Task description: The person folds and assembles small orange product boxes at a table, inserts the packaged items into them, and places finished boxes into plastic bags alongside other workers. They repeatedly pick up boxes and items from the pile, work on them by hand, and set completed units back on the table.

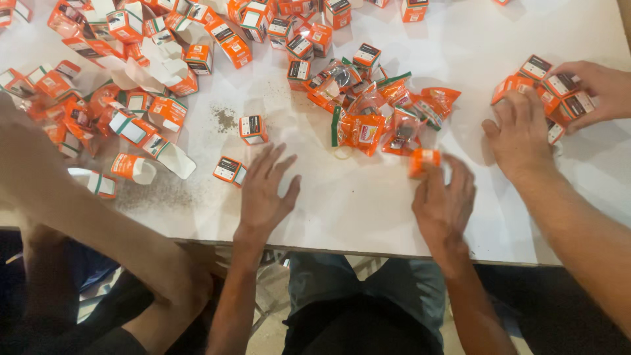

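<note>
The right hand (444, 200) closes its fingertips on a small orange box (422, 160) at the near edge of the sachet pile (381, 112). The left hand (265, 190) lies spread and empty on the desk (368, 204), left of that pile, beside another small box (229, 169).

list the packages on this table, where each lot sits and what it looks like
Small box: under the right hand fingertips, orange.
Small boxes: beyond the flat left hand, orange cubes with white and black label faces.
Plastic pouches: centre heap, clear with orange and green ends.
Open cartons: left pile, orange, white flaps.
Boxes: far right, gathered by another person's hands.
</note>
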Demonstrator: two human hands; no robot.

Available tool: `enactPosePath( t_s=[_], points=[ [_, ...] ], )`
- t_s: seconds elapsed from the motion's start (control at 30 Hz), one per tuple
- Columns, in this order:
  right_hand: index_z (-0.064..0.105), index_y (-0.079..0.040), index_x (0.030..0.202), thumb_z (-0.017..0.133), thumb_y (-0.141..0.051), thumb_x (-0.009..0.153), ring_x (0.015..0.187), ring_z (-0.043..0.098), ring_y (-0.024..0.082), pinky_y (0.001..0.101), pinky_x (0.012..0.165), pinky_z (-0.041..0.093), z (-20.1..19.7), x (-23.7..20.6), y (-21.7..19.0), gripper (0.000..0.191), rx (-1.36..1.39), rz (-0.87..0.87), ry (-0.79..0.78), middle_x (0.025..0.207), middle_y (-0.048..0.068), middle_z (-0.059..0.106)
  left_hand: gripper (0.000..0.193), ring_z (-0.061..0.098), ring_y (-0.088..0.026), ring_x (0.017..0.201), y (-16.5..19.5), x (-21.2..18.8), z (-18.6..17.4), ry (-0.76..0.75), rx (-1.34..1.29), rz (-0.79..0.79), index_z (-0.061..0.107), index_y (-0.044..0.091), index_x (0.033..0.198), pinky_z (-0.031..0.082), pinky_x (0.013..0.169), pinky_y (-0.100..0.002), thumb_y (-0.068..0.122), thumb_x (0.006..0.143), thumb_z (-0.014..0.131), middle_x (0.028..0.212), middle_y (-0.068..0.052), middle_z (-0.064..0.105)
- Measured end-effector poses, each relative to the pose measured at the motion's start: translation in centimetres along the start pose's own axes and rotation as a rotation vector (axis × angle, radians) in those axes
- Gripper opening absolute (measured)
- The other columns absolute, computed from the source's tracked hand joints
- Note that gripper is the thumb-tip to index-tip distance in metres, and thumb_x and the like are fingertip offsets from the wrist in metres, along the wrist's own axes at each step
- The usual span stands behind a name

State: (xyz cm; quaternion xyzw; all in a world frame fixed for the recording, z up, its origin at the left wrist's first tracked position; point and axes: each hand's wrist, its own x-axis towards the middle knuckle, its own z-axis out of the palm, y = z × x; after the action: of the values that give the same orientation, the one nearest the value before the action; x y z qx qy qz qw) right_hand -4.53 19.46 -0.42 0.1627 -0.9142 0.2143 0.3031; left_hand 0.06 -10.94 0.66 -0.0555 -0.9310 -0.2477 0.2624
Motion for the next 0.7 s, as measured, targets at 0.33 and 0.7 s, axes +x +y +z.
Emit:
enactPosePath(
  t_s=[0.33,0.7],
  points=[
    [0.059,-0.003,0.138,0.074,-0.016,0.079,0.132,0.05,0.041,0.0511,0.103,0.045,5.2,5.5,-6.1,0.063,0.077,-0.334,-0.294,0.14,0.022,0.051,0.069,0.051,-0.043,0.134,-7.2,11.3,3.0,0.063,0.276,-0.327,0.05,0.003,0.144,0.043,0.109,-0.05,0.022,0.084,0.078,0.144,-0.023,0.055],
    [0.061,-0.011,0.131,0.073,-0.023,0.082,0.097,0.064,0.03,0.0443,0.074,0.057,-0.6,0.3,-4.1,0.052,0.059,-0.001,-0.528,0.104,0.011,0.058,0.082,0.068,-0.046,0.109,-15.8,21.5,2.7,0.097,0.2,-0.669,0.06,-0.004,0.124,0.053,0.09,-0.056,0.074,0.1,0.064,0.111,-0.029,0.07]
  ],
)
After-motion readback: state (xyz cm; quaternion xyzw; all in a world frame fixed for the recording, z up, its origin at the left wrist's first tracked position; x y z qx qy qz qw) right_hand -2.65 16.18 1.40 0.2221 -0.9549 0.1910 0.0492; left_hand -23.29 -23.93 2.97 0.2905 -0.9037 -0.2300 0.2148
